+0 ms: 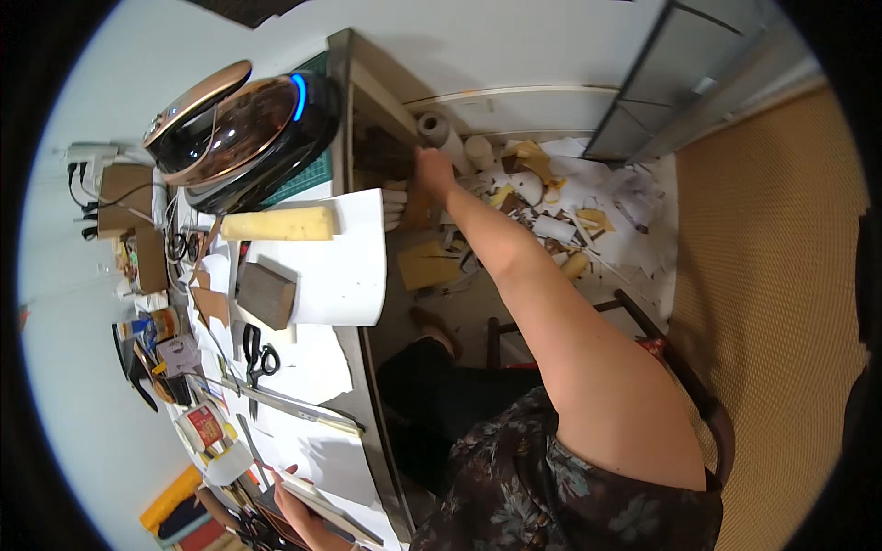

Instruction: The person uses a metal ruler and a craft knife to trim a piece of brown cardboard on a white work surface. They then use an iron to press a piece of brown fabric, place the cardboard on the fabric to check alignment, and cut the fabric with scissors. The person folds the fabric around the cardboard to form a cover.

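My right arm stretches past the table's edge, and my right hand (435, 171) is low beside the table's underside, near a white paper roll (446, 138). Its fingers point into the shadow by some brown material (421, 209), and what they touch is hidden. At the lower left, over the table, my left hand (296, 511) is closed around a long, flat, pale-edged strip (335, 516) whose kind I cannot make out. Black-handled scissors (260, 358), a grey-brown block (266, 296) and a yellow wax-like bar (278, 224) lie on the table.
A black and copper steam iron (243, 129) stands on a green cutting mat (308, 179) at the table's far end. Scraps of paper and leather-like offcuts (551, 197) litter the floor. A metal ruler (285, 404) crosses the table. The wooden chair (717, 422) is at the right.
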`<state>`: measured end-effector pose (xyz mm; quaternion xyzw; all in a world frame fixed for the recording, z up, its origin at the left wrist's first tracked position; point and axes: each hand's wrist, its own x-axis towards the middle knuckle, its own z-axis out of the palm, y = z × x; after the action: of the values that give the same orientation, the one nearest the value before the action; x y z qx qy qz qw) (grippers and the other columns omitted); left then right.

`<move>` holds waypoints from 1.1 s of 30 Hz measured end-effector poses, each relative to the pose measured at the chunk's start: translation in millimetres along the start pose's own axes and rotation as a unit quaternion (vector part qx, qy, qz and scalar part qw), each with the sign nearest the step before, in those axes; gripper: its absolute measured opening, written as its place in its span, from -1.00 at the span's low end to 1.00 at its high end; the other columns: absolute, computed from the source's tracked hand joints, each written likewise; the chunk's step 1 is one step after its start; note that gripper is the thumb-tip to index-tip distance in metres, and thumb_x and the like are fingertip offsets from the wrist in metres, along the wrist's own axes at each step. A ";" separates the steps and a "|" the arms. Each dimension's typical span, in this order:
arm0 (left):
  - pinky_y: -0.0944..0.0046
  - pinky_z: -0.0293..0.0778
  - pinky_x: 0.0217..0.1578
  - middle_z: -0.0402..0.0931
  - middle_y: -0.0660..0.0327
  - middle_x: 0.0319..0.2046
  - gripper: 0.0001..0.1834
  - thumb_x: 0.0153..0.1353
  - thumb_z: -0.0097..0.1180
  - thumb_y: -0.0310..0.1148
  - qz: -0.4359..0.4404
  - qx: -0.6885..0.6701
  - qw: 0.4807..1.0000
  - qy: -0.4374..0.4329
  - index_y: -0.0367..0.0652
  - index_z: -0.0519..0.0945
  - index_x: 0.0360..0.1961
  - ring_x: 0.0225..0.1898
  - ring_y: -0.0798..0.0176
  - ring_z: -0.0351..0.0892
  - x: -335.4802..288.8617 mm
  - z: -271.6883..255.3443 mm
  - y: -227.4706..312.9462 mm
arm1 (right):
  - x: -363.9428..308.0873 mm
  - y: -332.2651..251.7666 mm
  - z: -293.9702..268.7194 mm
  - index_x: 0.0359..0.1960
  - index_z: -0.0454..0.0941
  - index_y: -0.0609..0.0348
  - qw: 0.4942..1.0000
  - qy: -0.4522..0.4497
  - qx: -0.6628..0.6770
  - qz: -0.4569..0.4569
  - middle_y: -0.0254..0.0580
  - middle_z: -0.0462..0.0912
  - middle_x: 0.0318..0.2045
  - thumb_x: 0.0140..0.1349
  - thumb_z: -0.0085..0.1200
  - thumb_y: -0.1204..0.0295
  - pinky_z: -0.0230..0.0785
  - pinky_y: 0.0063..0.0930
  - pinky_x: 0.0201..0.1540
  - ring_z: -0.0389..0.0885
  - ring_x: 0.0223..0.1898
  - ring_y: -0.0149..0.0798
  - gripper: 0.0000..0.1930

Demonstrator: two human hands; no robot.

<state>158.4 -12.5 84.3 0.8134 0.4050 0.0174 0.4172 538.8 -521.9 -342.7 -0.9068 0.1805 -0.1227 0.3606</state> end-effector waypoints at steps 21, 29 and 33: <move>0.00 0.57 -0.15 0.71 -0.12 -0.40 -0.48 0.59 -0.04 0.03 0.083 0.038 0.996 0.021 -0.28 0.67 -0.08 -0.28 -0.13 0.73 -6.6 25.2 -62.9 | -212.8 -431.8 -262.8 -0.03 0.69 0.40 0.747 -0.178 0.514 -0.384 -0.03 0.76 -0.15 0.33 0.28 0.74 0.69 -0.49 -0.12 0.76 -0.17 -0.31 -0.79; -0.27 0.55 -0.27 0.66 -0.16 -0.46 -0.51 0.56 -0.06 0.07 0.162 0.036 0.986 0.019 -0.23 0.53 -0.13 -0.37 -0.38 0.65 -13.3 25.5 -85.3 | -374.7 -804.3 -26.0 -0.09 0.69 0.51 0.719 -0.413 0.347 -0.437 -0.03 0.81 -0.27 0.41 0.22 0.59 0.73 -0.51 -0.16 0.83 -0.28 -0.28 -0.83; -0.26 0.56 -0.32 0.65 -0.17 -0.45 -0.43 0.51 -0.01 0.14 0.209 0.016 0.978 -0.001 -0.29 0.52 -0.15 -0.38 -0.35 0.67 -18.2 22.3 -88.1 | -402.5 -891.6 102.6 -0.11 0.64 0.63 0.768 -0.517 0.321 -0.200 0.19 0.75 -0.24 0.20 0.17 0.83 0.75 -0.42 -0.47 0.84 -0.36 -0.07 -0.79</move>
<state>97.6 -11.0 14.4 0.8867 0.2257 0.0968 0.3918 423.9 309.7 169.8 -0.6805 -0.2684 0.2444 0.6365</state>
